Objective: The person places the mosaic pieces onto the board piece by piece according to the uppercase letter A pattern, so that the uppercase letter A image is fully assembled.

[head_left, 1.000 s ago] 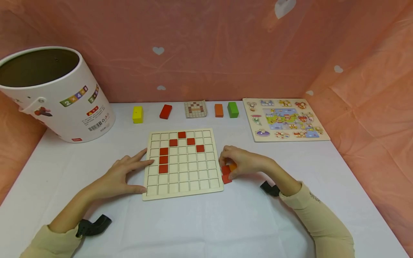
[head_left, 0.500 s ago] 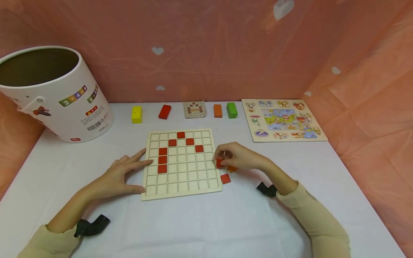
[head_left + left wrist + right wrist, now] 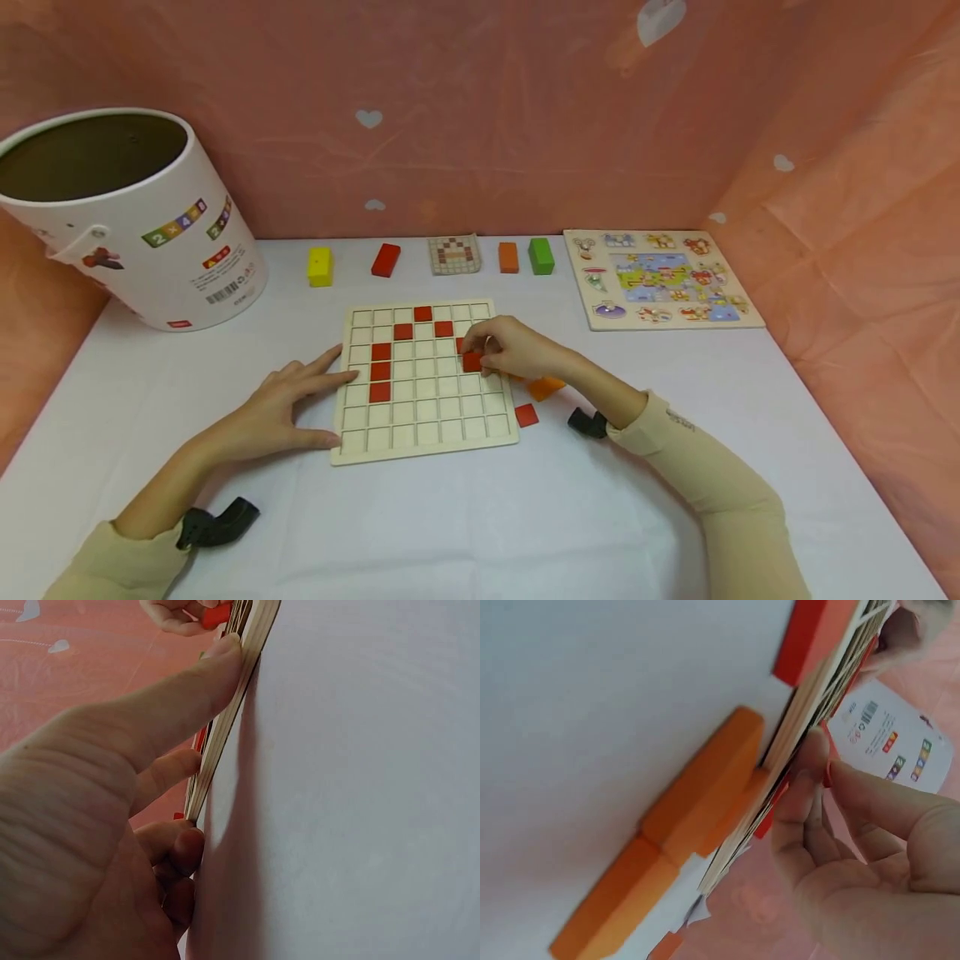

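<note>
A wooden grid board (image 3: pixel 425 410) lies on the white cloth, with several red square tiles (image 3: pixel 381 372) set in its cells. My right hand (image 3: pixel 519 348) pinches another red tile (image 3: pixel 472 362) between thumb and fingers, over the board's right part, just below a tile its fingertips partly cover. My left hand (image 3: pixel 273 412) rests at the board's left edge with its fingers spread; in the left wrist view the thumb (image 3: pixel 225 664) touches the rim. Right of the board lie a loose red tile (image 3: pixel 527 415) and orange tiles (image 3: pixel 545 387), partly hidden under the right hand.
Along the back stand a yellow block (image 3: pixel 320 267), a red block (image 3: pixel 386 260), a small pattern card (image 3: pixel 454 254), an orange block (image 3: pixel 508 257) and a green block (image 3: pixel 541 256). A picture puzzle board (image 3: pixel 600 292) lies back right. A large white bucket (image 3: pixel 180 275) stands back left.
My right hand has picked up a red tile from beside the board and carried it left and away from me, over the grid. The left hand has stayed in place.
</note>
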Demonstrator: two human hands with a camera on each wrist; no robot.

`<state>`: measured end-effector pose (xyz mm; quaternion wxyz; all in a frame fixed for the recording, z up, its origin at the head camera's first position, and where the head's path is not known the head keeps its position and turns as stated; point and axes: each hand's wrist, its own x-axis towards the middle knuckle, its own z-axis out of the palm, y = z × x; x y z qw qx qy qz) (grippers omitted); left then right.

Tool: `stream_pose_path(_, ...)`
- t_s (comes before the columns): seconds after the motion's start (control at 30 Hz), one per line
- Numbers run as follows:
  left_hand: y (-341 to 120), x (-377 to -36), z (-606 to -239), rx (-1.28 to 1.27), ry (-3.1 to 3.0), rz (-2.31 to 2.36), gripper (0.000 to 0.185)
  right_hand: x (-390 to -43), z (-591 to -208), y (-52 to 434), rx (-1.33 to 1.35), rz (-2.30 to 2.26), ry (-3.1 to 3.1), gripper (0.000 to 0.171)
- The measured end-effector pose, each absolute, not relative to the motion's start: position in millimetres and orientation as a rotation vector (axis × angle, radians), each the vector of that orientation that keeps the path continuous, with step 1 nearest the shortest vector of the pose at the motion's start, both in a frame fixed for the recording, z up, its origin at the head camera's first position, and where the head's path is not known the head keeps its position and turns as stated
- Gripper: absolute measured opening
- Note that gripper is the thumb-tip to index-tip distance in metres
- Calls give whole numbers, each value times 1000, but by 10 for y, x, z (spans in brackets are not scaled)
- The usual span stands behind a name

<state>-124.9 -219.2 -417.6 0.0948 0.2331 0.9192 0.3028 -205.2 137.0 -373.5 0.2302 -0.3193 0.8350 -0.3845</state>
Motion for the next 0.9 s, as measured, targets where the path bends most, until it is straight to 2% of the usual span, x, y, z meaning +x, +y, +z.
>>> stream_pose_path(0.4, -2193, -1246, -4160, 703, 2728, 897, 87, -1823, -3743, 1451, -1016, -706, 2553, 35)
stream_pose_path(0.47, -2187, -1247, -4160, 695, 2724, 895, 87, -1745, -3736, 1489, -1034, -577, 2613, 41)
stream_pose_path(0.67, -2202, -1231, -4162, 705, 2729, 901, 87, -1542, -3740, 1571, -1129, -220, 2595, 76)
stream_pose_path(0.9, -2194, -1248, -4173, 748, 2737, 913, 85, -1520, -3767, 1603, -1073, -255, 2516, 82)
